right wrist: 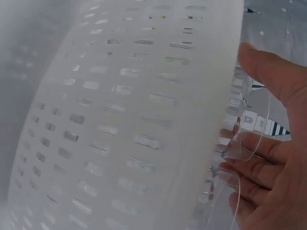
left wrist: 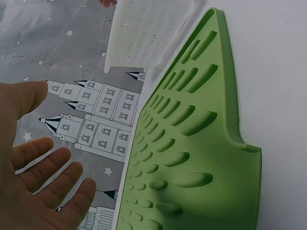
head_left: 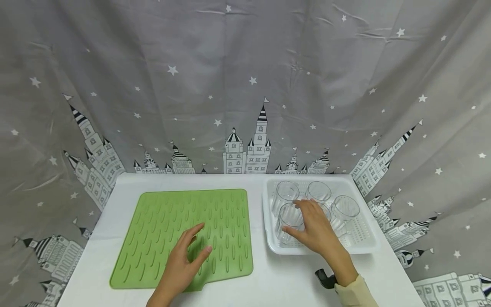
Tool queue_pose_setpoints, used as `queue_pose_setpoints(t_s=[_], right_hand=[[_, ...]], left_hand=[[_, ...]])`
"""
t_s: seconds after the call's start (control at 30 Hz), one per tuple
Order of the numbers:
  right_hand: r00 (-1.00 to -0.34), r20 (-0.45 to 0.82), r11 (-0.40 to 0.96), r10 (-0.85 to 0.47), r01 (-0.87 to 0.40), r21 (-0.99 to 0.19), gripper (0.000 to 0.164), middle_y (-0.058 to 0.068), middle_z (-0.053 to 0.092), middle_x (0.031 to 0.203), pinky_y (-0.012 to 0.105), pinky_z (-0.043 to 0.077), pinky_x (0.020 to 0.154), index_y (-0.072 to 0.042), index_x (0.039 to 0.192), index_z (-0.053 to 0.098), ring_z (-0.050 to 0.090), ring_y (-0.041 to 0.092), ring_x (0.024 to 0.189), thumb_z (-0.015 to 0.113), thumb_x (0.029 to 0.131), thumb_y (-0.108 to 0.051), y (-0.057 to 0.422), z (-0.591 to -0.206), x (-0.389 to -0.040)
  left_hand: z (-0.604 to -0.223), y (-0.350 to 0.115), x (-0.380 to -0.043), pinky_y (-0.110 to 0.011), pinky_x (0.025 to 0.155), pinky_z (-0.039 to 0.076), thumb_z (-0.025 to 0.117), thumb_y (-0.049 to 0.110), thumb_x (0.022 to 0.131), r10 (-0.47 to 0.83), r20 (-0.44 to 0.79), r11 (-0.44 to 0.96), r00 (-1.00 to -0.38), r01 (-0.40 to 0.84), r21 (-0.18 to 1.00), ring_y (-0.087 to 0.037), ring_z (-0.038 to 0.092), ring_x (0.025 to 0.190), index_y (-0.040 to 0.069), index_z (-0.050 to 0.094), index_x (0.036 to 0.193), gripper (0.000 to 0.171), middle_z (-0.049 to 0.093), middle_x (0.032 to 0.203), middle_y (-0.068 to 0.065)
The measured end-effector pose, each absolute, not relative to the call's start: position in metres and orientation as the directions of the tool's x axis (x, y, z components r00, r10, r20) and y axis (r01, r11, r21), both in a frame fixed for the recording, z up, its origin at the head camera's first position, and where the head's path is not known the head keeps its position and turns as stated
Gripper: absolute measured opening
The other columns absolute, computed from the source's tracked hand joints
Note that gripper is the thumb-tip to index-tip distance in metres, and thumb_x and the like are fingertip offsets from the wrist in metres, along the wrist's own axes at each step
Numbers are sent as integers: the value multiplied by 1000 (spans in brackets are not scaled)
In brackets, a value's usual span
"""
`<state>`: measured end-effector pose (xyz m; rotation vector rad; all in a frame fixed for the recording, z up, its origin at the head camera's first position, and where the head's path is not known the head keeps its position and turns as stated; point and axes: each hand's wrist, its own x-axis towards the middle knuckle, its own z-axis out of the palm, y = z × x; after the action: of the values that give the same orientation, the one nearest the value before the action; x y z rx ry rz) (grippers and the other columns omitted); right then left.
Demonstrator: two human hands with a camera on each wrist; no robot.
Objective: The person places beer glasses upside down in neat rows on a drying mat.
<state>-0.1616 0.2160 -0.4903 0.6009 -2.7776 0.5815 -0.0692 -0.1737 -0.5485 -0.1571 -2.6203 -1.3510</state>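
Note:
Over the front of a white perforated basket (head_left: 362,247), my right hand (head_left: 316,226) reaches among several clear glasses, thumb and fingers spread apart. Nearest to it is the front-left glass (head_left: 285,219), its rim between the thumb side and the fingertips. In the right wrist view, the fingers (right wrist: 254,167) show beside and through the clear glass, with the thumb (right wrist: 268,67) near the basket's rim. My left hand (head_left: 180,266) hovers over the near part of a green ridged mat (head_left: 172,213), fingers loosely bent and holding nothing.
Other glasses stand at the basket's back left (head_left: 287,190), back middle (head_left: 319,190) and right (head_left: 346,207). A white cloth covers the table (head_left: 284,281). Behind it hangs a grey curtain (head_left: 238,55) printed with stars and castles. A black strap (head_left: 325,279) sits by the right wrist.

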Motion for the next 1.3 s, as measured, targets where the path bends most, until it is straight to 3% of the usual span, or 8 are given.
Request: queue_pose_setpoints(t_s=[0.1,0.3,0.53,0.73,0.93,1.3], right_hand=[[-883,318,836,-346,-444,-323,83,17,68,136,55,33,135,0,144,58,59,38,138,92,84,-47,216,-487,-160],[-864,364,829,-349,-466,-311,82,15,67,138,59,41,129,-3,145,58,56,39,141,90,84,-49,216,-468,-156],[-837,409,812,-363,-500,-301,82,10,65,140,57,48,122,-9,146,57,55,36,142,88,84,-53,210,-443,-152],[-797,463,784,-388,-550,-289,83,10,64,142,51,51,119,-9,148,57,55,31,139,86,84,-53,200,-425,-151],[-794,461,769,-396,-561,-306,83,10,62,147,52,52,118,-10,150,56,53,29,139,86,85,-52,191,-412,-148],[-777,453,730,-436,-600,-326,81,7,60,148,50,50,122,-11,150,56,51,26,144,85,87,-52,173,-408,-142]], left_hand=[[-548,-173,-70,-46,117,54,75,34,103,11,213,574,-977,180,799,-27,58,146,40,43,161,66,55,161,5],[-548,-171,-70,-59,114,55,75,34,103,12,210,560,-978,180,809,-34,60,144,39,44,161,65,55,161,3],[-549,-166,-71,-50,117,54,75,35,103,28,209,559,-978,188,807,-24,57,147,40,43,161,66,55,161,5],[-547,-161,-70,-51,117,55,77,35,102,36,211,547,-977,196,814,-24,57,146,38,45,160,66,56,160,3],[-548,-158,-71,-45,118,55,78,34,101,37,225,560,-974,207,802,-20,56,146,39,45,161,68,57,160,4],[-550,-150,-72,-57,116,55,79,34,100,65,209,523,-976,212,826,-30,59,146,41,44,160,70,56,160,4]])
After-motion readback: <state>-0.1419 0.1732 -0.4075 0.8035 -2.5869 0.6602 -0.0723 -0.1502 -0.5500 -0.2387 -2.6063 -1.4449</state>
